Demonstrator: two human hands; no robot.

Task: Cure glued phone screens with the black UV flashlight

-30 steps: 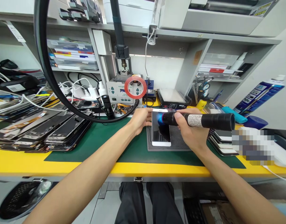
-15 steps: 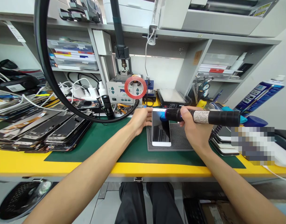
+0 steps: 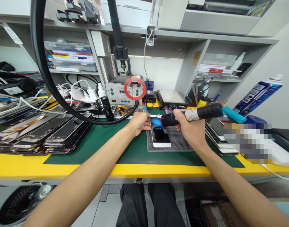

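A white-framed smartphone [image 3: 161,137] with a dark, glossy screen is at a slight slant over the grey ridged mat [image 3: 181,138]. My left hand [image 3: 140,122] grips its upper left edge, thumb on top and fingers along the side. In my right hand [image 3: 191,130] is a black flashlight [image 3: 209,112] with a white printed label. Its head points left and down, close above the top part of the screen, where a blue-violet glow shows. Whether the head touches the glass I cannot tell.
Stacked phone screens [image 3: 54,132] rise on the left of the green mat [image 3: 97,151]. More phones [image 3: 226,148] lie by my right forearm. A thick black hose [image 3: 38,63] arches over the left side. A red tape roll [image 3: 135,89] hangs before a soldering station, and a blue spray can [image 3: 259,94] leans right.
The flashlight's head has shifted left and slightly down over the screen, and its tail has risen. The phone has turned a little, its top leaning left. Blue glow has spread across its upper part.
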